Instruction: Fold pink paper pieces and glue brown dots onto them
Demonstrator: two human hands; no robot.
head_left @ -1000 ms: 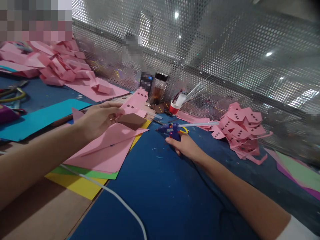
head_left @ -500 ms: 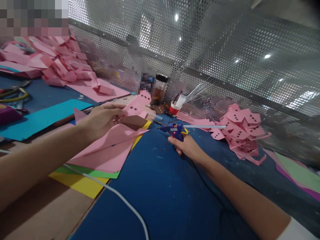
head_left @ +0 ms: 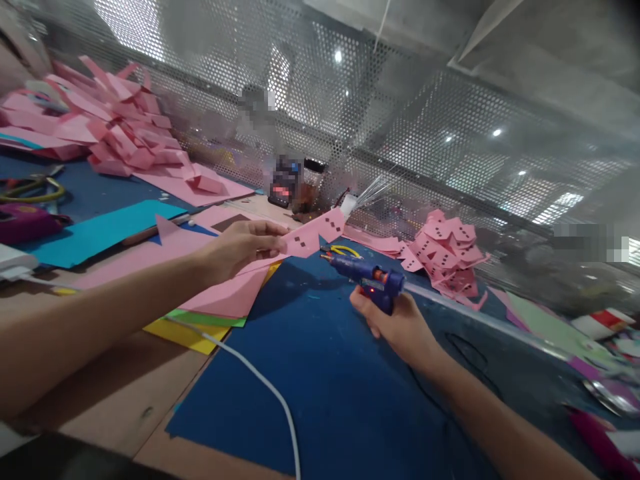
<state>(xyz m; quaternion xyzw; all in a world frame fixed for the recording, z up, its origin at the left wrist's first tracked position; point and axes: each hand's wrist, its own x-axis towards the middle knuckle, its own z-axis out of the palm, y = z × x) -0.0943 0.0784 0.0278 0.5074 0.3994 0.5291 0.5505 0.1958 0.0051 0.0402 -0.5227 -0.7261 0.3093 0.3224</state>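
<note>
The left hand (head_left: 245, 248) pinches its grip shut on one end of a pink paper strip (head_left: 313, 237) punched with small dark squares, held above the blue-covered table (head_left: 320, 380) with its far end just beside the nozzle of a blue glue gun (head_left: 367, 275). The right hand (head_left: 400, 328) has its grip wrapped tight round that gun's handle. Red marks on a dark container (head_left: 285, 183) by the mesh wall (head_left: 450, 133) are too blurred to read.

Both forearms reach forward; left hand (head_left: 245, 247) pinches its fingers (head_left: 273, 241) shut, right hand (head_left: 400, 327) curls in a closed grip
</note>
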